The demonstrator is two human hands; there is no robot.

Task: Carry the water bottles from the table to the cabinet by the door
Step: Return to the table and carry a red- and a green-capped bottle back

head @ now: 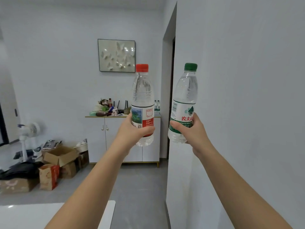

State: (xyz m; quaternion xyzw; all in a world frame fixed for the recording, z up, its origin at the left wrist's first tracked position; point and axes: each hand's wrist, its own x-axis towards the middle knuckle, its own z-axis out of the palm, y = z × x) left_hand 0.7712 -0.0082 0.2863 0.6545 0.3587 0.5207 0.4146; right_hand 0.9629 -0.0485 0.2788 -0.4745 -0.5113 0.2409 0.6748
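Observation:
My left hand (132, 129) grips a clear water bottle with a red cap (142, 93) around its lower label and holds it upright at arm's length. My right hand (191, 131) grips a second bottle with a green cap (185, 93), tilted slightly to the right. Behind them, against the far wall, stands the white cabinet (115, 138) with a gold-trimmed top. Two small water bottles (157, 105) stand at the right end of that top. A corner of the white table (33, 215) shows at the bottom left, under my left forearm.
Clutter and a router (122, 109) cover the cabinet's left half. Cardboard boxes (59, 156), a paper bag and a white fan (31, 129) crowd the floor at left. A white wall corner (171, 146) juts in at right, with a dark doorway (172, 80) behind it. Grey floor runs to the cabinet.

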